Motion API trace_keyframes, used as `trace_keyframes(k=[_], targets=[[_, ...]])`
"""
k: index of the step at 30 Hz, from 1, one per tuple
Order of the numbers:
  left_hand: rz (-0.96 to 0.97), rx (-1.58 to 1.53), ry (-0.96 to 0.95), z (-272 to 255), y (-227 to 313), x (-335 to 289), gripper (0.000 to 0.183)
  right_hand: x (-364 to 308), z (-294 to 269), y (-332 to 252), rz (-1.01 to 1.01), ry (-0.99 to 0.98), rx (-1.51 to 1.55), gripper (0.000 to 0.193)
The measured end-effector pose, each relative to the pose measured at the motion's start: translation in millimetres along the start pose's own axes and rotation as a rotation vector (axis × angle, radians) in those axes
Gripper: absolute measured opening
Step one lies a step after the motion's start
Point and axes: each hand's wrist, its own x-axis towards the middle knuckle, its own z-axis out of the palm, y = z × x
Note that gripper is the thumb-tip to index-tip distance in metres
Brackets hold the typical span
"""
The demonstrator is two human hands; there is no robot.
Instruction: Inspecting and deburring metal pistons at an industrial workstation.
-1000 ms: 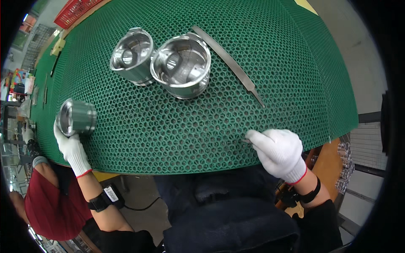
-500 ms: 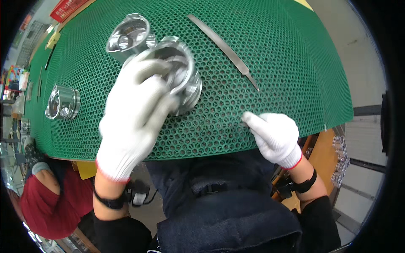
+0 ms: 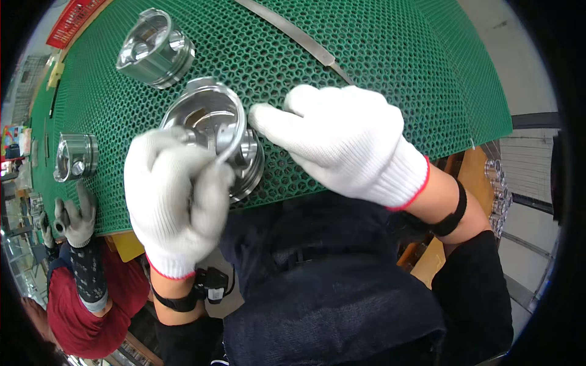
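Right hand (image 3: 342, 143) now close beside the piston (image 3: 213, 113) pinched in the left hand (image 3: 174, 198), right grip unclear

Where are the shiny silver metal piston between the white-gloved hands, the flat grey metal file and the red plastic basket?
Shiny silver metal piston (image 3: 210, 114), head view: inner surface.
Flat grey metal file (image 3: 294, 31), head view: blade's middle.
Red plastic basket (image 3: 72, 23), head view: side wall.

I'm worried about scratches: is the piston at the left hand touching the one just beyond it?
Apart: the head view shows green mat between the near piston and the far piston.
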Motion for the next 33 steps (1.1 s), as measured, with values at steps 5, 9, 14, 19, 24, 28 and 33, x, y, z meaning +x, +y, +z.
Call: trace_keyframes(k=[5, 9, 14, 19, 24, 28, 33], targets=[[0.066, 0.112, -0.166, -1.2, 24.0, -24.2, 0.025, -21.5, -13.5, 13.1, 0.342, -0.509, 0.737, 0.02], [0.034, 0.095, -0.055, -10.5, -2.1, -30.0, 0.042, -18.2, -29.8, 22.9, 0.818, -0.635, 0.995, 0.025], [0.152, 0.021, -0.219, -6.7, 36.8, -16.7, 0.034, -40.3, -38.9, 23.8, 0.551, -0.526, 0.978, 0.027], [0.079, 0.164, -0.253, -19.7, 7.0, -26.6, 0.043, -46.9, -64.5, 31.9, 0.75, -0.034, 1.434, 0.037], [0.117, -0.025, -0.077, 27.0, 25.3, -4.3, 0.029, -51.1, -34.0, 45.7, 0.038, -0.089, 0.441, 0.028], [0.074, 0.011, -0.052, 28.0, 27.2, 4.2, 0.024, -38.8, -31.1, 28.1, 0.044, -0.123, 0.128, 0.03], [0.122, 0.077, -0.152, 21.7, 37.7, -20.9, 0.021, -44.6, -25.7, 21.8, 0.279, -0.523, 0.64, 0.02]])
